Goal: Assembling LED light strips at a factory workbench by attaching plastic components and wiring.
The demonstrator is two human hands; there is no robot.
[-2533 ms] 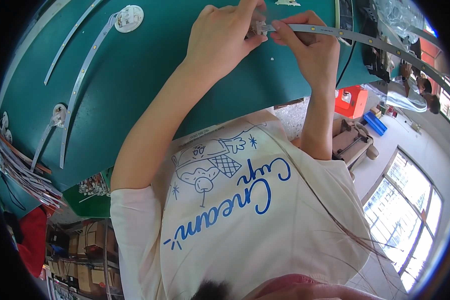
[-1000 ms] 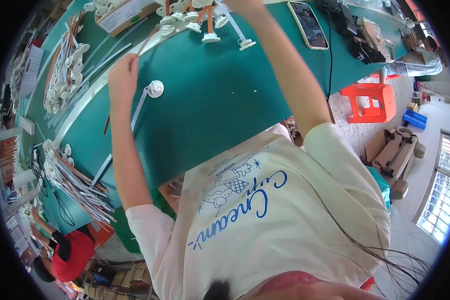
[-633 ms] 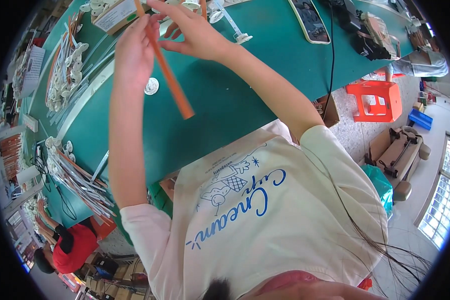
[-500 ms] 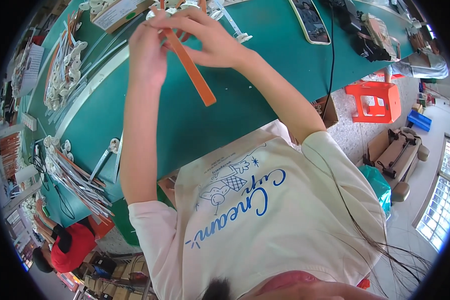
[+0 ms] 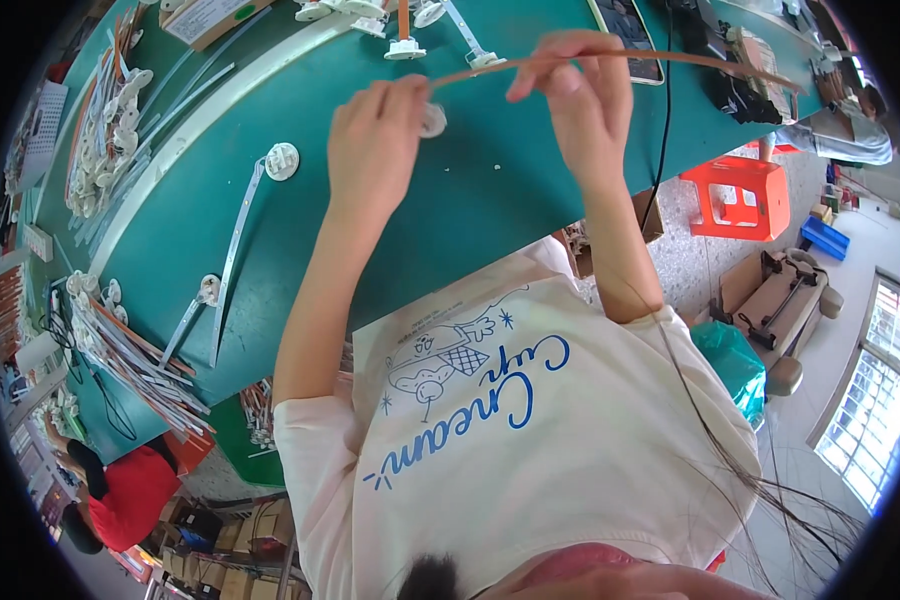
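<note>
A long, thin orange-brown strip point(image 5: 700, 60) runs across the top of the table, bowed slightly and reaching far right. My left hand point(image 5: 378, 135) is closed on its left end, fingers wrapped over it. A white round plastic piece point(image 5: 432, 121) shows beside those fingers; whether it is joined to the strip is hidden. Further right, my right hand point(image 5: 585, 105) pinches the strip between thumb and fingers. Left of my left forearm lies a pale strip point(image 5: 232, 255) with a white round holder point(image 5: 281, 161) at its upper end.
Bundles of strips with white holders point(image 5: 110, 140) lie at the left, with another bundle point(image 5: 140, 340) nearer. Several holders point(image 5: 405, 47) sit along the far side. A phone point(image 5: 635, 35) and a black cable point(image 5: 667, 120) lie right. An orange stool point(image 5: 740, 200) stands beyond the table.
My hands were together at the upper left with the orange strip slanting down toward me. Now they are apart, my right hand farther right, and the strip extends sideways.
</note>
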